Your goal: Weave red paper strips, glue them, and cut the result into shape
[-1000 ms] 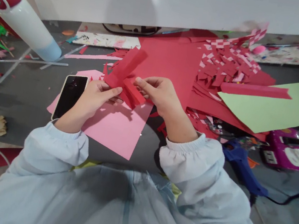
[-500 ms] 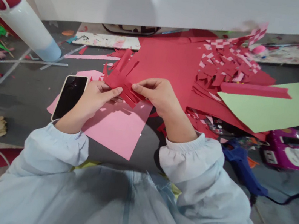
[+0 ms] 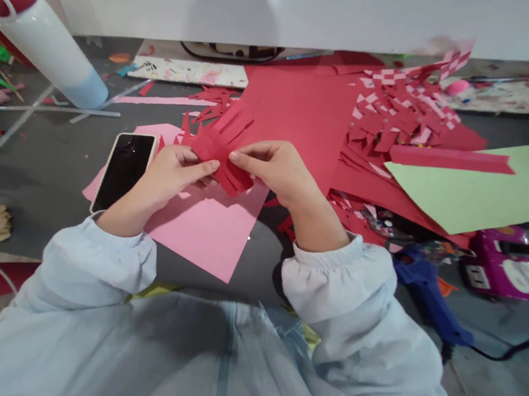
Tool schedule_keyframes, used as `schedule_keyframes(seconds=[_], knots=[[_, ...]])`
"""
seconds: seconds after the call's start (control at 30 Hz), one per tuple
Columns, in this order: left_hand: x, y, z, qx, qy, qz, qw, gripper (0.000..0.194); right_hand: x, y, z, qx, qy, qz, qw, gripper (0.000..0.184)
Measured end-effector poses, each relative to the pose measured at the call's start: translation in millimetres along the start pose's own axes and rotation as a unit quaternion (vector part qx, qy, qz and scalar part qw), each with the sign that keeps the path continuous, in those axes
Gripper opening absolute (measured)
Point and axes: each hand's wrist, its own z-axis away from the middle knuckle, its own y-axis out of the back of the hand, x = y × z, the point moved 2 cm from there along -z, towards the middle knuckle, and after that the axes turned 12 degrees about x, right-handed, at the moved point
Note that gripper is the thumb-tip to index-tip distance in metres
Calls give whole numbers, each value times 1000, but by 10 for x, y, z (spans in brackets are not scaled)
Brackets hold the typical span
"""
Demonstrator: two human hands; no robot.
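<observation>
Between my hands is a bundle of crossed red paper strips [image 3: 215,144], its loose ends sticking out at the top and lower right. My left hand [image 3: 174,173] is closed on its left side, the thumb on top and the other fingers partly hidden beneath. My right hand [image 3: 274,167] pinches the strips at their right side with thumb and forefinger. Below the bundle lies a pink paper sheet [image 3: 210,236]. A phone [image 3: 124,171] with a dark screen rests beside my left wrist. Behind the hands spreads a large red paper sheet [image 3: 299,109].
On the right are a heap of woven red and pink pieces [image 3: 401,109], a pale green sheet [image 3: 477,200], a blue glue gun [image 3: 431,293] with a cord and a purple box [image 3: 511,266]. At left, a white bottle [image 3: 52,41] stands near clear sticks [image 3: 12,132].
The red strip bundle has turned and tilted in my hands. Its upper ends have dropped lower, and its lower ends now fan toward the right. Both hands have barely moved.
</observation>
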Motion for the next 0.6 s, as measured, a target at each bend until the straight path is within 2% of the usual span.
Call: schedule_keyframes(seconds=[0.3,0.43,0.6], knots=[[-18,-4,-4,-20,0,3,1000,35,10,5,13,-34,13,35,999,21],[-4,-9,-4,-36,1,-9,999,35,12,1,10,-15,-4,9,1000,28],[24,-18,32,-57,-1,-43,997,48,38,-2,-6,-11,-23,-6,1000,37]])
